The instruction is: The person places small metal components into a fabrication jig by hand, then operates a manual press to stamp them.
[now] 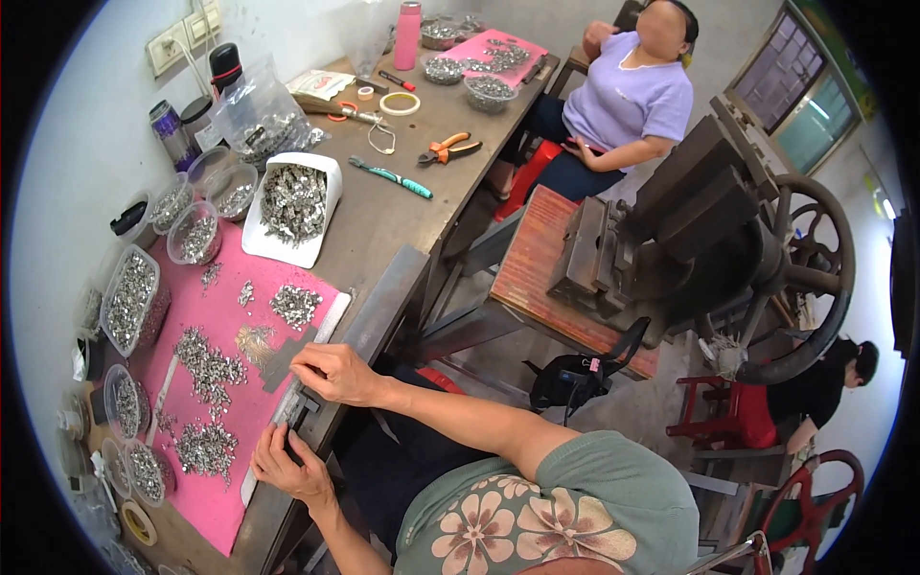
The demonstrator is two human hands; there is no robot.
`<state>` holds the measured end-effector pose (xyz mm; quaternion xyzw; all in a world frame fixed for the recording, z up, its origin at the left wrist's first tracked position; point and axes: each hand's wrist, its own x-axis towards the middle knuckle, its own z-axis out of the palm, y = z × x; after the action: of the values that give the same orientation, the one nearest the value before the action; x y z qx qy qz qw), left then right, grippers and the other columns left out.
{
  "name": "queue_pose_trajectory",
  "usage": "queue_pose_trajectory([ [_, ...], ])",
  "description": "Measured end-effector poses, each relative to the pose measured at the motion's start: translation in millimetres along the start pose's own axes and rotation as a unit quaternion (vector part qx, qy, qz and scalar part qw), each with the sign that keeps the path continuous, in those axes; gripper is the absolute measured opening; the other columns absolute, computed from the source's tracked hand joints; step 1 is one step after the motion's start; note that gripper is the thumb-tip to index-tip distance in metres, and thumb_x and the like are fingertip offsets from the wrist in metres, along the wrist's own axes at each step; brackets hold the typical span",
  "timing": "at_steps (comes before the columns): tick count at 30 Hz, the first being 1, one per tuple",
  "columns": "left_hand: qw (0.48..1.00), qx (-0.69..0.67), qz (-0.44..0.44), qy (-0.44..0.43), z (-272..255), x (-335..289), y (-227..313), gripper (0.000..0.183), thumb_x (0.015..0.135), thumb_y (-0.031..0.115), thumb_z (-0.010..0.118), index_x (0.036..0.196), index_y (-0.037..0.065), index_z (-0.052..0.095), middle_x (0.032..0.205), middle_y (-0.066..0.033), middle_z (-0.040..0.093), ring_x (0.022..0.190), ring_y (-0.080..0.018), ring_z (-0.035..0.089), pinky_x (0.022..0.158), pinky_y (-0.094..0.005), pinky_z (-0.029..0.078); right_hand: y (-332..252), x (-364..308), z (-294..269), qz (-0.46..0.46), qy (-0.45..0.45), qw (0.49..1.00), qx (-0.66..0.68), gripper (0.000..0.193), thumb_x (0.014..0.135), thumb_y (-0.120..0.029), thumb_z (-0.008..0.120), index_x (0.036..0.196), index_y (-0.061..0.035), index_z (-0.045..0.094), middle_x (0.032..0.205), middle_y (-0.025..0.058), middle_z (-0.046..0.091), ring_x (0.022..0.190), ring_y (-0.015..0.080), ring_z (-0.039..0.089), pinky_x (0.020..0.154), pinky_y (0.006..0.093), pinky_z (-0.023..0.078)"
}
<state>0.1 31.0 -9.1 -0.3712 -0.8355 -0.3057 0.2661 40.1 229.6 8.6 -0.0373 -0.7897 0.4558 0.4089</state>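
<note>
A pink mat (pixel 206 311) lies along the table's near edge, with loose piles of small silvery metal pieces (pixel 209 369) on it. My right hand (pixel 335 374) pinches the end of a thin grey flat plate (pixel 286 358), which lies over the mat. Just below that hand a small dark metal fixture (pixel 303 410) sits at the table edge. My left hand (pixel 295 467) is beside the fixture, its fingers bent and close together at the mat's edge. Whatever is between them is hidden. A small heap of metal pieces (pixel 296 305) lies beyond the plate.
Plastic tubs of metal pieces (pixel 131 299) line the wall side. A white scoop-shaped tray (pixel 326 206) is full of them. Further along lie a toothbrush (pixel 393 178) and pliers (pixel 448 149). A heavy hand press (pixel 690 211) stands right; a person (pixel 628 96) sits beyond the table.
</note>
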Motion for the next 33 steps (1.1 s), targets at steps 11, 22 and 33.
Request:
queue_pose_trajectory([
  [11,0.999,-0.028,-0.028,-0.002,-1.6,13.8,14.5,0.023,0.085,0.006,0.073,0.107,0.011,0.068,0.112,-0.0065,0.065,0.109,-0.0272,0.061,0.102,-0.044,0.036,8.7,39.5,-42.1,0.119,-0.041,0.992,-0.005,0.01,0.096,-0.007,0.067,0.1,-0.0003,0.073,0.077,0.0091,0.07,0.065,0.0138,0.064,0.059,0.0303,0.05],
  [22,0.998,-0.019,-0.05,0.014,-15.6,11.7,11.7,0.026,0.083,0.007,0.076,0.107,0.013,0.069,0.113,-0.0028,0.065,0.106,-0.0228,0.063,0.099,-0.0416,0.037,58.5,127.2,24.1,-0.008,-0.192,0.971,-0.141,0.009,0.087,-0.005,0.069,0.095,-0.0005,0.07,0.085,0.0148,0.064,0.085,0.0341,0.064,0.08,0.0453,0.05],
  [33,0.998,-0.029,-0.056,0.002,-16.1,8.2,9.9,0.025,0.083,0.009,0.075,0.107,0.014,0.07,0.114,-0.0023,0.065,0.107,-0.0212,0.063,0.099,-0.0413,0.035,62.0,140.4,38.7,-0.132,-0.195,0.946,-0.223,0.013,0.086,-0.008,0.072,0.096,-0.001,0.07,0.095,0.0134,0.064,0.096,0.0339,0.062,0.088,0.0442,0.049],
])
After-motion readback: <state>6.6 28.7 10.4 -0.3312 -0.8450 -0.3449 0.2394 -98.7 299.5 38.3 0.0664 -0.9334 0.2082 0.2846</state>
